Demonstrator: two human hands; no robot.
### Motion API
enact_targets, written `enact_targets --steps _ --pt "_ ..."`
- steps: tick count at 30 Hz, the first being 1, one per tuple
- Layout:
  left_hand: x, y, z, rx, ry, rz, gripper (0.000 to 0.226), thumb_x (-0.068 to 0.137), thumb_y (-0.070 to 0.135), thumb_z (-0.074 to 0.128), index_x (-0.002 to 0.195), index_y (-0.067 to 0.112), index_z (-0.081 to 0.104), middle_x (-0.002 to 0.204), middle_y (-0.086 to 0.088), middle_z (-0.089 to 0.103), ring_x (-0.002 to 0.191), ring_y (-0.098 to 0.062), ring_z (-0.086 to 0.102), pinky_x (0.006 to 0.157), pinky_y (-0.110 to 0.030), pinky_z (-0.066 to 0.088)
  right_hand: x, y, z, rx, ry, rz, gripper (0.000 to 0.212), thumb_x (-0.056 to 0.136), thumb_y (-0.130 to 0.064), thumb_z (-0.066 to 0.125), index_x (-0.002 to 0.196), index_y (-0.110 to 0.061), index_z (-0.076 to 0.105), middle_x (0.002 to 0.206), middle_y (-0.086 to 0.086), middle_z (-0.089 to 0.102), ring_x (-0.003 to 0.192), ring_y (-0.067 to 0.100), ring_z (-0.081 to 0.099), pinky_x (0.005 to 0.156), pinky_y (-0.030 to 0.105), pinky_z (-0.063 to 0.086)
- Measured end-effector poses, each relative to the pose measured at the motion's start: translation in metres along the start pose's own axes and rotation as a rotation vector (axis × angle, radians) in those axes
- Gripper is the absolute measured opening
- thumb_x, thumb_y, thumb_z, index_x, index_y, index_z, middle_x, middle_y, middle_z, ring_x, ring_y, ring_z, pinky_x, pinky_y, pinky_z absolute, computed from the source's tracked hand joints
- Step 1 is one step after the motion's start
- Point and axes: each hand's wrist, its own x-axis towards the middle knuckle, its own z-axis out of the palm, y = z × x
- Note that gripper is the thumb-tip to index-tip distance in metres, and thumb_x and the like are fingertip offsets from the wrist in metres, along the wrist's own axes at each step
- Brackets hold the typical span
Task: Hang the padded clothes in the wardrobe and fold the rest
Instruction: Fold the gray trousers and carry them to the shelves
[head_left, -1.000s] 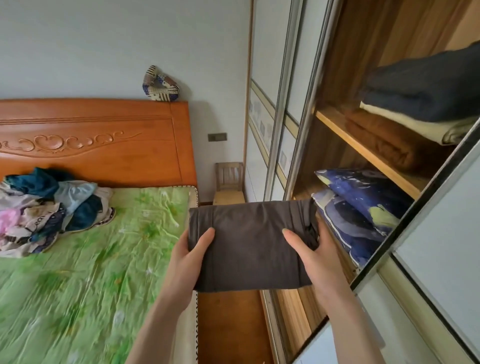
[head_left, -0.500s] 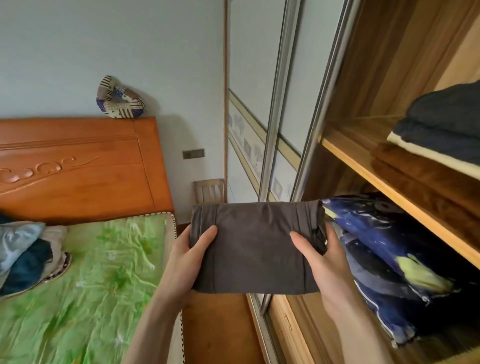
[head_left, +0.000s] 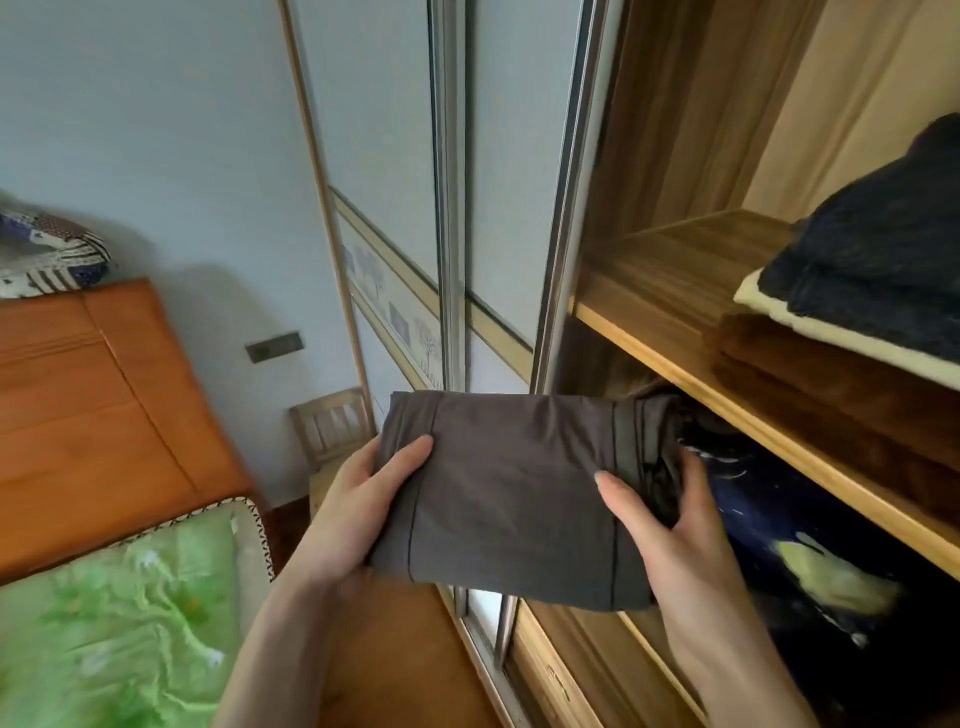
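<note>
Hands grip a folded grey garment (head_left: 511, 499) at centre frame: your left hand (head_left: 363, 512) pinches its left edge, thumb flat on top, and your right hand (head_left: 662, 525) clamps the bunched right edge, thumb across the smooth cloth. It is a flat, soft rectangle with dark seams, held level before the open wardrobe (head_left: 670, 156). At right, a wooden shelf (head_left: 727, 395) carries fuzzy folded blankets (head_left: 872, 291); below lies dark blue bedding (head_left: 810, 551). Lower left shows the crinkled green bed (head_left: 114, 623).
</note>
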Motion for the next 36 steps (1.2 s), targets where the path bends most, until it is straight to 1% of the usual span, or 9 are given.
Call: enact_targets --steps 9,12,14,18,21,24,27,31,36 --pt "0.056 0.035 0.003 -0.056 -0.176 -0.052 0.036 0.096 0.036 0.065 0.128 0.019 0.067 0.113 -0.009 0.079 0.103 -0.029 0.077 0.096 -0.048 0.056 0.022 -0.025 0.02 0.078 0.129 0.011 0.069 0.084 -0.04 0.078 0.144 -0.052 0.046 0.132 -0.021 0.061 0.12 0.008 0.06 0.103 0.042 0.052" --pt "0.078 0.037 0.002 -0.058 -0.28 -0.086 0.037 0.095 0.037 0.067 0.129 0.023 0.066 0.117 -0.009 0.078 0.108 -0.031 0.075 0.1 -0.05 0.054 0.025 -0.033 0.025 0.082 0.208 0.023 0.058 0.085 -0.04 0.077 0.134 -0.056 0.049 0.123 -0.026 0.063 0.112 0.001 0.062 0.094 0.033 0.053" --pt "0.093 0.038 0.001 -0.045 -0.358 -0.104 0.044 0.091 0.041 0.07 0.132 0.026 0.064 0.121 -0.008 0.077 0.11 -0.03 0.075 0.102 -0.052 0.054 0.022 -0.036 0.029 0.095 0.272 0.023 0.057 0.082 -0.041 0.079 0.127 -0.059 0.049 0.115 -0.027 0.068 0.112 0.004 0.065 0.102 0.039 0.053" --pt "0.117 0.047 -0.002 0.036 -0.485 -0.091 0.055 0.082 0.049 0.074 0.134 0.032 0.064 0.118 -0.001 0.078 0.109 -0.026 0.075 0.101 -0.052 0.057 0.007 -0.04 0.051 0.086 0.407 0.011 0.072 0.074 -0.044 0.079 0.14 -0.044 0.05 0.122 -0.017 0.07 0.114 0.011 0.068 0.104 0.043 0.054" --pt "0.129 0.059 -0.005 0.063 -0.596 -0.078 0.061 0.08 0.048 0.074 0.138 0.031 0.062 0.119 0.001 0.077 0.109 -0.022 0.075 0.101 -0.049 0.058 -0.007 -0.044 0.069 0.12 0.502 0.001 0.054 0.081 -0.034 0.077 0.128 -0.048 0.054 0.117 -0.015 0.072 0.105 0.011 0.072 0.095 0.037 0.059" --pt "0.132 0.066 -0.008 0.082 -0.675 -0.063 0.056 0.082 0.049 0.073 0.135 0.036 0.062 0.118 0.003 0.077 0.107 -0.02 0.076 0.099 -0.048 0.058 -0.022 -0.047 0.08 0.14 0.577 0.02 0.043 0.085 -0.031 0.078 0.114 -0.054 0.055 0.11 -0.019 0.073 0.102 0.01 0.073 0.095 0.041 0.059" --pt "0.129 0.073 -0.005 0.13 -0.759 -0.045 0.045 0.084 0.051 0.071 0.128 0.044 0.062 0.115 0.009 0.078 0.103 -0.016 0.076 0.097 -0.045 0.059 -0.04 -0.054 0.083 0.168 0.659 0.022 0.046 0.08 -0.034 0.08 0.118 -0.05 0.058 0.108 -0.017 0.075 0.097 0.01 0.075 0.09 0.04 0.06" --pt "0.115 0.087 0.013 0.184 -0.863 0.006 0.022 0.095 0.044 0.066 0.116 0.048 0.061 0.096 0.017 0.078 0.088 -0.008 0.077 0.081 -0.034 0.061 -0.067 -0.067 0.077 0.186 0.743 0.008 0.051 0.075 -0.034 0.08 0.121 -0.044 0.06 0.106 -0.011 0.078 0.093 0.014 0.077 0.081 0.036 0.059" --pt "0.088 0.121 0.039 0.157 -0.931 0.064 0.025 0.094 0.043 0.068 0.118 0.047 0.062 0.111 0.01 0.078 0.1 -0.015 0.076 0.092 -0.04 0.061 -0.094 -0.105 0.058 0.18 0.809 -0.061 0.039 0.084 -0.029 0.078 0.113 -0.046 0.061 0.098 -0.011 0.079 0.088 0.013 0.077 0.076 0.033 0.058"
